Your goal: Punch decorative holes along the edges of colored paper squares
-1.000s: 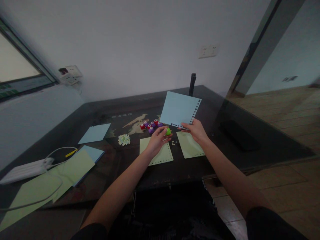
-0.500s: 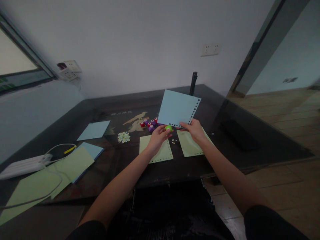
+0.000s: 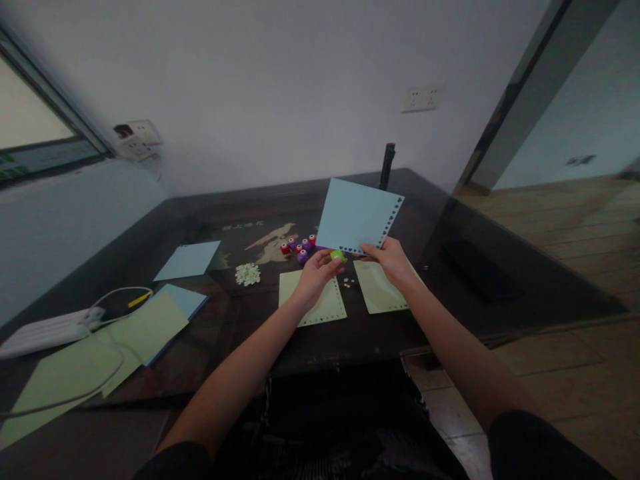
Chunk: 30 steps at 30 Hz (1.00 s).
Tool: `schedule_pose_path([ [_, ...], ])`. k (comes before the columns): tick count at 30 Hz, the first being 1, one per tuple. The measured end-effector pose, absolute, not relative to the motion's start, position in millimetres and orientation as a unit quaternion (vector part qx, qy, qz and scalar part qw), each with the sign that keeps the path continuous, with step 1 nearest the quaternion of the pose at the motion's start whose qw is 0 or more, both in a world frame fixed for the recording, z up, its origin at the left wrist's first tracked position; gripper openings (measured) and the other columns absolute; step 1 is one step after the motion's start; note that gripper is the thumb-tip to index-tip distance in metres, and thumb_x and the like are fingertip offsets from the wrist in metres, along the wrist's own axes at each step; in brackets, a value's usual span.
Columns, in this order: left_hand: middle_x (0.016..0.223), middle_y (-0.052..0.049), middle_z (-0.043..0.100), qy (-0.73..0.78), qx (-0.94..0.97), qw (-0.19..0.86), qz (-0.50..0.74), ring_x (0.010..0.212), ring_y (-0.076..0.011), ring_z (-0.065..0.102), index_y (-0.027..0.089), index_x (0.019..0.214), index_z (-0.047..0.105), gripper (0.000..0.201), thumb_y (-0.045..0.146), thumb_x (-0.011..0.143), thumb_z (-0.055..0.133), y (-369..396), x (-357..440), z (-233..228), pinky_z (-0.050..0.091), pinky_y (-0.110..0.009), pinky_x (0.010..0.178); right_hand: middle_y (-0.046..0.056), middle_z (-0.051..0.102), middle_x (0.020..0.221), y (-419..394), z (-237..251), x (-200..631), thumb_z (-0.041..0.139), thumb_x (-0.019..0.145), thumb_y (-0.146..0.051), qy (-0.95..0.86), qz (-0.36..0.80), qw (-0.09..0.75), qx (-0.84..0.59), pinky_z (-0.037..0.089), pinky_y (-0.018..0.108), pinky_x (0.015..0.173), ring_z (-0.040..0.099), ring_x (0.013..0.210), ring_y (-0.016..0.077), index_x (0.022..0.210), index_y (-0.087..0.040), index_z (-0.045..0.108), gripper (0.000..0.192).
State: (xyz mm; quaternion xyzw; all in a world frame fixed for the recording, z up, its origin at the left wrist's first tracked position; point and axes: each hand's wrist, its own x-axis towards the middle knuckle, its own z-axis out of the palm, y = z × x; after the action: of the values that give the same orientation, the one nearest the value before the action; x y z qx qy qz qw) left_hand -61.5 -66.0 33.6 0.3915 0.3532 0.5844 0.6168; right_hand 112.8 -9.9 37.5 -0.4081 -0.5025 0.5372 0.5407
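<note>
Your right hand (image 3: 393,262) pinches the blue paper sheet (image 3: 353,215) at its lower right corner, thumb on top and fingers closed under it, so the sheet stands tilted up above the dark table (image 3: 350,333). Your left hand (image 3: 316,275) has its fingers curled shut on the small green punch (image 3: 337,255), which sits right at the sheet's lower edge, just left of your right hand. I can't tell whether the paper is actually inside the punch slot. The sheet looks thin and light but holds its shape from a single corner grip, so I'd judge it card-like rather than floppy. Its right and lower edges already carry a row of punched holes, which makes that margin weaker, so grip just inside the perforated line, not on it. The punch looks like small, hard plastic, probably slick, so hold it by its sides. Relative to the sheet: a cluster of red and purple punches (image 3: 300,249) lies on the table just left of its lower corner, two pale green sheets (image 3: 320,303) lie flat below it, and a heap of punched confetti (image 3: 247,273) sits further left.
</note>
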Motion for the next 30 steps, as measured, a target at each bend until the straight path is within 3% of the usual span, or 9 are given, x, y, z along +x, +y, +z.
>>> schedule_pose_path([
  [10,0.097,-0.008,0.064,0.389,0.385,0.605,0.578,0.089,-0.0175,0.061,0.015,0.089,0.061,0.031,0.026,0.065,0.077,-66.8,-62.5,37.2,0.046,-0.031,0.076,0.007,0.072,0.082,-9.6,34.7,113.7,0.077,0.057,-0.032,-0.541,0.513,0.523,-0.413,0.056,0.032,0.063,0.067,0.069,0.0193,0.083,-0.014,0.068,0.032],
  [30,0.083,-0.002,0.061,0.368,0.347,0.625,0.595,0.082,-0.0123,0.056,0.015,0.076,0.062,0.027,0.032,0.062,0.079,-59.7,-65.7,27.2,0.04,-0.025,0.074,0.008,0.072,0.074,-13.9,41.0,113.0,0.075,0.06,-0.033,-0.6,0.464,0.494,-0.424,0.056,0.034,0.062,0.067,0.064,0.0196,0.076,-0.013,0.069,0.026],
])
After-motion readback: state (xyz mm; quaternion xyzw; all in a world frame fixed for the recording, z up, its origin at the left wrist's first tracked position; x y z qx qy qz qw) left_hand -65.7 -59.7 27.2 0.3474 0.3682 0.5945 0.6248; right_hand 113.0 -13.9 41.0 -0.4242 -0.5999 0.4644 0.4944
